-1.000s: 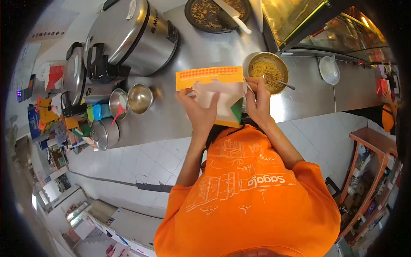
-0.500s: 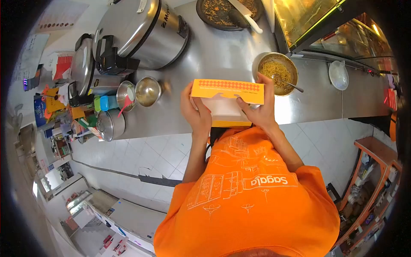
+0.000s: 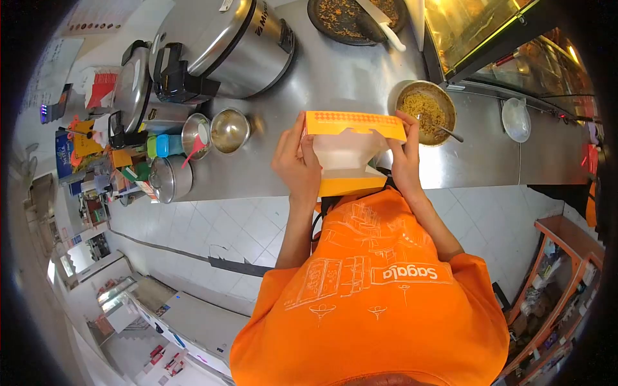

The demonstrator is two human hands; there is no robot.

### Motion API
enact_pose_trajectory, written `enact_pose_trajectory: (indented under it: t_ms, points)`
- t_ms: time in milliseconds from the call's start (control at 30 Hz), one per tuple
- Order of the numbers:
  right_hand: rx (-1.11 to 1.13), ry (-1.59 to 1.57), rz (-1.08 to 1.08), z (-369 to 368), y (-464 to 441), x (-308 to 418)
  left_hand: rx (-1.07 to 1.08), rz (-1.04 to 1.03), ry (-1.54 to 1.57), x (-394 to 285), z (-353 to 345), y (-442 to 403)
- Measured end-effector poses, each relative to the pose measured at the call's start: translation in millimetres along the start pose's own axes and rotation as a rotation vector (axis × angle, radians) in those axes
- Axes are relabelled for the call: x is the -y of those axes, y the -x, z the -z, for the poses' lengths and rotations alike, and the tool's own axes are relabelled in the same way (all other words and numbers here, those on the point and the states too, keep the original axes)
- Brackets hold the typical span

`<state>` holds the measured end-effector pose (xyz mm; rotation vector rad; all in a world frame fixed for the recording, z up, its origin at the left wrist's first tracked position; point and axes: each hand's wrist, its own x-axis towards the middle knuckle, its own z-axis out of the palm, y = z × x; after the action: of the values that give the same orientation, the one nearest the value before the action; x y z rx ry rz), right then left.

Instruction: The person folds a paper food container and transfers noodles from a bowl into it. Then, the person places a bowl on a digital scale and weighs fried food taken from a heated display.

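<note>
Between my two hands is a yellow-orange cardboard food box (image 3: 354, 123) with a checkered band along its upper edge. Its white inside faces me, and the lower yellow flap (image 3: 353, 186) hangs near my shirt. My left hand (image 3: 298, 161) grips the box's left side, thumb at the front. On the right edge, my right hand (image 3: 405, 157) holds the upper corner with bent fingers. Just beyond that hand stands a metal bowl (image 3: 450, 106) of yellow, noodle-like food, with a spoon (image 3: 449, 132) leaning in it.
A steel counter (image 3: 335, 71) runs across in front of me. Large rice cookers (image 3: 238, 51) and small metal bowls (image 3: 230, 130) stand at left. At the back, a knife (image 3: 386, 29) lies across a dark pan (image 3: 338, 29). A lit glass display case (image 3: 473, 29) is at right.
The box has tilted and its front has opened wider, showing more of the white inside. My right thumb has moved off the front edge toward the box's right side.
</note>
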<state>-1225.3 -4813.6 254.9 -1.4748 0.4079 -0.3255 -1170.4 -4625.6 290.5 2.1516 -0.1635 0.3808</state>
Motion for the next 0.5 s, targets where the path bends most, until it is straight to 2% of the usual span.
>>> enact_pose_trajectory:
  t_ms: [67, 233, 367, 433, 500]
  points:
    - [-0.018, -0.051, -0.024, -2, -13, -4, -0.012, 0.040, 0.065, 0, -3, -3]
    - [0.297, 0.155, 0.314, 16, -59, 8, -0.010, 0.116, 0.278, 11, -7, -23]
    - [-0.017, 0.476, 0.383, -1, -53, 16, -0.074, 0.111, 0.296, 26, -25, -23]
    - [0.130, 0.593, 0.168, 2, -47, 10, -0.154, 0.120, 0.298, 28, -36, -23]
    - [0.267, 0.754, 0.007, 6, -42, -10, -0.144, 0.264, 0.412, 41, -43, -21]
